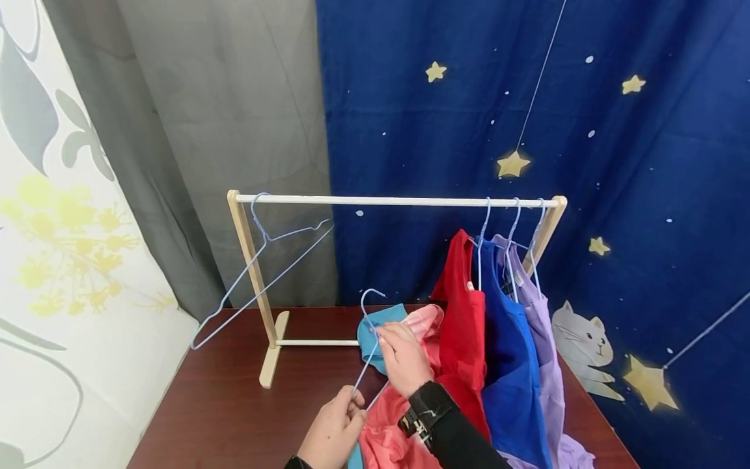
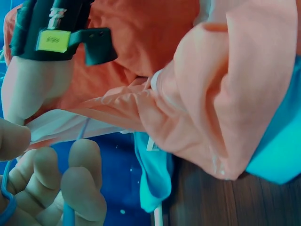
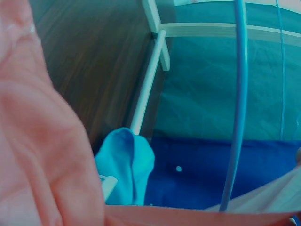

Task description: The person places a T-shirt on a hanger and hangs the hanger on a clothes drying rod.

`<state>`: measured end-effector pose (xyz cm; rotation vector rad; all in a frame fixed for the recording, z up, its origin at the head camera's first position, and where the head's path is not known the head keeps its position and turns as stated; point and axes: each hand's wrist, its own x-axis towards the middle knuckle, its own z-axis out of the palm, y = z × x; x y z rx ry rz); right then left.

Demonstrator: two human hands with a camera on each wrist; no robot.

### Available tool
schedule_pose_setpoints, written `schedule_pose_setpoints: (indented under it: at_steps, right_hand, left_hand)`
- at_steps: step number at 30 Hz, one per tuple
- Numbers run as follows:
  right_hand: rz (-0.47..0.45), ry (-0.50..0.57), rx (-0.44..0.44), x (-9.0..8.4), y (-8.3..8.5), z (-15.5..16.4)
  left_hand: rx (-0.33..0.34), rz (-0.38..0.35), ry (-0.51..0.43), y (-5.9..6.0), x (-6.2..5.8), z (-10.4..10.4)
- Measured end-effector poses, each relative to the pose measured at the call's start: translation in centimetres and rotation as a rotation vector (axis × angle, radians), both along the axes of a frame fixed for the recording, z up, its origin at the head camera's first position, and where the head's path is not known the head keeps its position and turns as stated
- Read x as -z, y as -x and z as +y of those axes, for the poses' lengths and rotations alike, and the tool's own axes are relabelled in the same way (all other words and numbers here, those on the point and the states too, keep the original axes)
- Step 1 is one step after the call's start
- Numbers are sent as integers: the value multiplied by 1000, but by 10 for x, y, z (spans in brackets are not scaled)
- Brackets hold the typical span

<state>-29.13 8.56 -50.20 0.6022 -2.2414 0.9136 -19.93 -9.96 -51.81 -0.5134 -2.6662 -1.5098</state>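
Observation:
A light blue wire hanger [image 1: 364, 311] is held at a slant over the table, its hook pointing up. My right hand [image 1: 405, 361] pinches it just below the hook. Lower down, the curled fingers of my left hand [image 1: 335, 423] grip the hanger's left side. A coral pink garment [image 1: 391, 426] lies bunched under and beside both hands; in the left wrist view its folded cloth [image 2: 193, 113] fills much of the picture. The hanger's lower part passes behind pink cloth in the right wrist view. Turquoise cloth [image 1: 383, 316] lies beneath the pink garment.
A wooden rack with a white rail [image 1: 375, 200] stands on the brown table [image 1: 217, 397]. One bare hanger [image 1: 266, 240] hangs at its left end. A red garment [image 1: 463, 326], a blue garment [image 1: 512, 365] and a lilac garment [image 1: 547, 352] hang close together on the right. Curtains [image 1: 398, 143] are behind.

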Motion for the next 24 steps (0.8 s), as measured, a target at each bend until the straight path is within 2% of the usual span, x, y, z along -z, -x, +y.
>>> schedule_pose_setpoints:
  at_steps: [4, 8, 10, 14, 17, 20, 22, 24]
  right_hand:
    - [8, -10, -38, -5, 1, 1]
    - [45, -95, -37, -10, 3, 3]
    - [81, -151, -24, -12, 5, 5]
    - [134, -215, -24, -19, 12, 11]
    - [152, -217, -40, -28, 18, 18]
    - [126, -167, -58, -39, 23, 26]
    - [90, -121, -73, -46, 26, 30]
    - [43, -75, -88, -53, 28, 34]
  left_hand:
    - [8, 24, -10, 1, 2, 6]
    - [39, 25, -6, 0, 3, 12]
    - [68, 2, -10, 0, 3, 15]
    - [159, -78, -70, 2, 2, 18]
    - [267, -100, -152, 5, -1, 13]
    - [330, -70, -185, 13, -5, 1]
    - [322, -49, -174, 23, -8, -8]
    - [277, -22, -137, 36, -9, -14]
